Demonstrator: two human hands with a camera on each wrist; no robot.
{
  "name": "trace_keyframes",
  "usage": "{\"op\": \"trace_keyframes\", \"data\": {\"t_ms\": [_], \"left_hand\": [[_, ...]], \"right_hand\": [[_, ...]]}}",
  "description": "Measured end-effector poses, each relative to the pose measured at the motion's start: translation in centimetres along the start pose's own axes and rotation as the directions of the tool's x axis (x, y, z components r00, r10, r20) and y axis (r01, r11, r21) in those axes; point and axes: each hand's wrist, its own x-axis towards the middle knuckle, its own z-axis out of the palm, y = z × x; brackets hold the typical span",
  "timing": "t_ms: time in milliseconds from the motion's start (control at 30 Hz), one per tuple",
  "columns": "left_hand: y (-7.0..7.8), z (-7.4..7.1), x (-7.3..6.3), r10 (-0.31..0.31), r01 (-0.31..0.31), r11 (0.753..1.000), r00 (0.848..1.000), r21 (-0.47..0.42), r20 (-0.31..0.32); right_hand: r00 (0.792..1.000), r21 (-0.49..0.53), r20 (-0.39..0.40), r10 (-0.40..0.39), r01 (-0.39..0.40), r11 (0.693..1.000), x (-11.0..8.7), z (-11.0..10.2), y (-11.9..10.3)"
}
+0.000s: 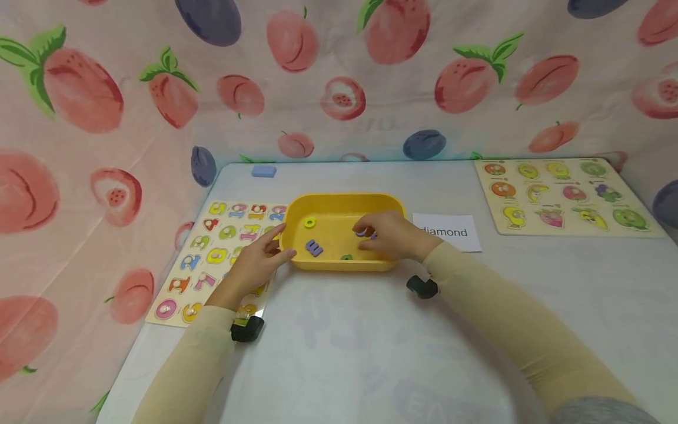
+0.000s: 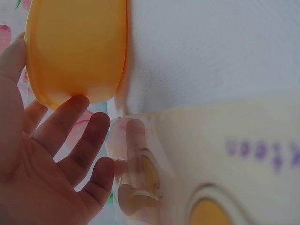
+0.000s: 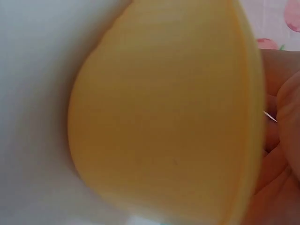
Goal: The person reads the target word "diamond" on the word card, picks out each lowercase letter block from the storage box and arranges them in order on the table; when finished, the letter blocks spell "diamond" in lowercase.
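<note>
Currently, the left hand [image 1: 253, 265] supports the left end of the yellow tray [image 1: 344, 267]; its fingers are spread, relaxed and in contact with the end wall. The right hand [image 1: 394, 235] is positioned over the opposite end, fingers bent downward into the tray, thumb and forefinger parted. A lilac piece [image 1: 361, 233] is partly visible between these fingers; contact cannot be determined.

To the left of the right fingers lie a yellow ring-shaped piece [image 1: 309, 222] and a purple letter piece [image 1: 314, 248]. A green piece [image 1: 346, 257] sits just nearer the person than the right fingertips. The "diamond" card [image 1: 447, 232] lies on the tabletop [image 1: 339, 330], right of the right fingers. The number puzzle board [image 1: 229, 219] extends beneath the left hand.
</note>
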Motion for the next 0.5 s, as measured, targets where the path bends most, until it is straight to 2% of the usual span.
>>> {"op": "trace_keyframes", "data": {"t_ms": [167, 500], "left_hand": [[-0.2, 0.0, 0.1, 0.007, -0.007, 1.000, 1.000, 0.003, -0.009], [-0.1, -0.2, -0.1, 0.025, -0.025, 1.000, 1.000, 0.006, -0.003]], "right_hand": [[0.999, -0.029, 0.027, 0.029, -0.029, 0.999, 1.0, 0.8, -0.3], [0.995, 0.034, 0.045, 0.093, -0.095, 0.995, 1.9, 1.9, -0.7]]}}
